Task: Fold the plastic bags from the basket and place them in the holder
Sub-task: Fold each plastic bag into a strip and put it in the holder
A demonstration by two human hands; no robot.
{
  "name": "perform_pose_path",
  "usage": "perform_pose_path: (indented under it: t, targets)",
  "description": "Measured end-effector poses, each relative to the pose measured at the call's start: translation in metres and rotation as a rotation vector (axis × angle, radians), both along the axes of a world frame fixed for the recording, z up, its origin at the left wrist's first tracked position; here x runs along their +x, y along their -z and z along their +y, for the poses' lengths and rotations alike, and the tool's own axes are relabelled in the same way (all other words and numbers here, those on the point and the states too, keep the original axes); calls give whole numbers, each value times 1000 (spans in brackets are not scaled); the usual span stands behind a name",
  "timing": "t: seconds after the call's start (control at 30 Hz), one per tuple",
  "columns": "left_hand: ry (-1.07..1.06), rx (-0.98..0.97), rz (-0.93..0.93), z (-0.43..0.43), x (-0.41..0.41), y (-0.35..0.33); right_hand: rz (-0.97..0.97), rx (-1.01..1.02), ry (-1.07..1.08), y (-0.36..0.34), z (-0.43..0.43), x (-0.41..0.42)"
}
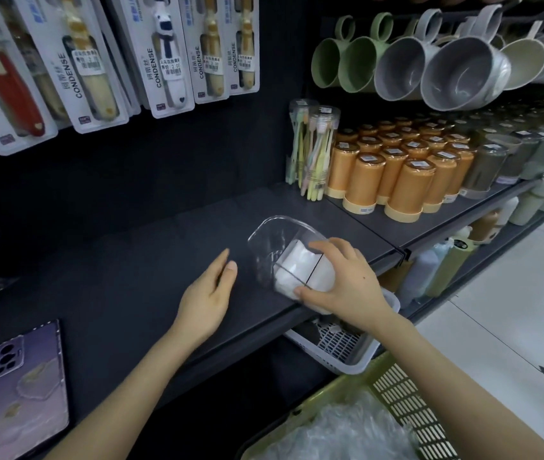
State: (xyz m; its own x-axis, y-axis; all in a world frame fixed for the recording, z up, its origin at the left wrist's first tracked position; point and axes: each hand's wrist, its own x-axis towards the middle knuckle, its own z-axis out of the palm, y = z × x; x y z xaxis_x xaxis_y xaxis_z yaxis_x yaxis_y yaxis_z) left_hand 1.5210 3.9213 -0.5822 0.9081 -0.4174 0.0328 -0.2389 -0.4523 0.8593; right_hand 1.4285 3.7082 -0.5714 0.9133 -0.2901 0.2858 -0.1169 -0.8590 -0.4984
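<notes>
A clear plastic holder [269, 247] lies tilted on the dark shelf [124, 260], its mouth toward me. Folded white plastic bags [300, 265] fill its near end. My right hand [347, 283] has its fingers and thumb curled around a folded white bag at the holder's mouth. To the holder's left my left hand [209, 295] hovers just over the shelf with straight fingers, holding nothing. At the bottom right, a green slotted basket [406, 390] contains crumpled clear plastic bags [347, 433].
A white slotted basket [340, 350] sits below the shelf edge. A phone [27, 390] in a purple case lies at the shelf's front left. Orange cups [400, 171] and toothbrush packs [310, 151] stand at the back right; mugs [456, 68] hang above.
</notes>
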Motion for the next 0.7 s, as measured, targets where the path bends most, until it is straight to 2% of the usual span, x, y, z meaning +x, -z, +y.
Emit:
perform_pose_path:
  t: [0.13,0.27,0.43,0.53,0.7]
  targets:
    - [84,474,-199,11,5,20,-23,15,116,6,-25,19]
    - [110,712,-364,15,10,37,6,42,174,10,-47,38]
    - [104,793,-401,11,9,38,17,43,192,14,-59,50]
    - [100,765,-381,11,6,34,0,-42,251,13,-55,40]
    - [67,709,-396,19,-4,32,-327,-108,319,33,-20,-29]
